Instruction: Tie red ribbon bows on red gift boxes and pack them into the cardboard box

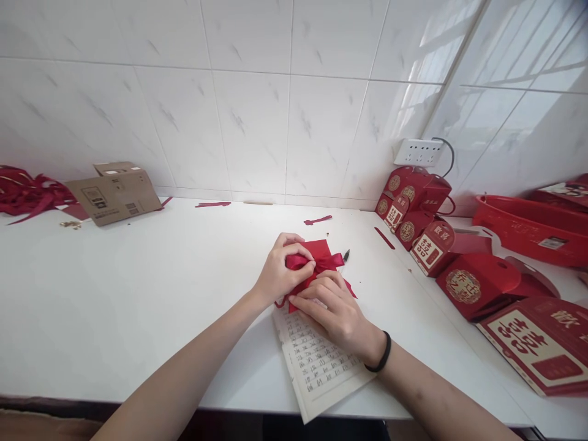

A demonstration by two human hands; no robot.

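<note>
A red satin ribbon bow (pixel 329 262) lies over a flat-looking red paper piece (pixel 318 247), probably a box or card, partly covered by my hands. My left hand (pixel 285 266) is closed, thumb and fingers pinching the bow's left loop near its knot. My right hand (pixel 337 309), with a black band at the wrist, is curled over the lower part of the ribbon; its thumb is hidden. Underneath lies an open notebook (pixel 305 355) with rows of handwriting, tilted toward the table's front edge. A dark pen tip (pixel 346 255) shows just right of the bow.
Red gift boxes (pixel 463 285) with gold lettering line the right side, near a red plastic basin (pixel 528 229). A power strip (pixel 418 152) is at the wall. Ribbon scraps (pixel 318 220) lie behind my hands. At far left are a cardboard piece (pixel 117 196) and a ribbon heap (pixel 27 193).
</note>
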